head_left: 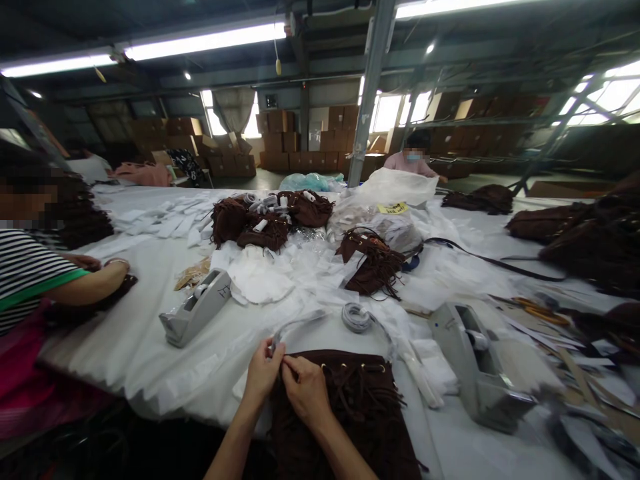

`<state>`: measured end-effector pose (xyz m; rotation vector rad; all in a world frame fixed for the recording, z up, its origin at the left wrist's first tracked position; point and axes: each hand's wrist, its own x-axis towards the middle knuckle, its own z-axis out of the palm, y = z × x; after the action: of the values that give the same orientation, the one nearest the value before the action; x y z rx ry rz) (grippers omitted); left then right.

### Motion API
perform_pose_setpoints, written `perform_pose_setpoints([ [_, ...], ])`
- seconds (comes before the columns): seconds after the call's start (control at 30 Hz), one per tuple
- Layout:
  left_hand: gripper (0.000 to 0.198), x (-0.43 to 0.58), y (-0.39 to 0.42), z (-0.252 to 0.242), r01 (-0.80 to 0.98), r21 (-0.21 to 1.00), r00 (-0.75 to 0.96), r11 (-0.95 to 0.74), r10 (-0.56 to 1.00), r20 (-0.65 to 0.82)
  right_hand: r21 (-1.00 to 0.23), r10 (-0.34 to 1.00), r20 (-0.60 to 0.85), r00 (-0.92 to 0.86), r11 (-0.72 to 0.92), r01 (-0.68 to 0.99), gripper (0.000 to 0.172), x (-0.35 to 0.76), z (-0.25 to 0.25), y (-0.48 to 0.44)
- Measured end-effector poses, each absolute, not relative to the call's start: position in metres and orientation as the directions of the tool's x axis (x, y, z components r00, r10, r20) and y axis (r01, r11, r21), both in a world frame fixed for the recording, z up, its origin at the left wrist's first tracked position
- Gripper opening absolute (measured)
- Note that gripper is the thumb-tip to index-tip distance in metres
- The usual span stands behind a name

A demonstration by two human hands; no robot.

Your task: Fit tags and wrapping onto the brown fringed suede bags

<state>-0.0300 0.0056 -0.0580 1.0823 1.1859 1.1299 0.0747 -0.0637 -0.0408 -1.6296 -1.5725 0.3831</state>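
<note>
At the near edge of the white-covered table point(135, 327), a dark brown fringed bag point(373, 413) with metal eyelets along its top, lying under two hands: left hand point(263, 370) with fingertips pinched together on the end of a grey strip point(300, 322), right hand point(306, 383) close beside, fingers curled in, hold impossible to tell. Beyond the bag, a grey coil point(356, 317), flanked by a left tape dispenser point(207, 310) and a right tape dispenser point(463, 363). Farther off, heaped brown bags point(267, 223), and at left a co-worker in a striped top point(35, 267).
</note>
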Motion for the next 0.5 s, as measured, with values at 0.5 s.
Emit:
perform_pose_setpoints([
  [0.5, 0.036, -0.035, -0.015, -0.047, -0.352, 0.911, 0.198, 0.217, 0.968, -0.154, -0.937, 0.931, 0.216, 0.293, 0.113, 0.331, 0.023, 0.077, -0.031, -0.058],
])
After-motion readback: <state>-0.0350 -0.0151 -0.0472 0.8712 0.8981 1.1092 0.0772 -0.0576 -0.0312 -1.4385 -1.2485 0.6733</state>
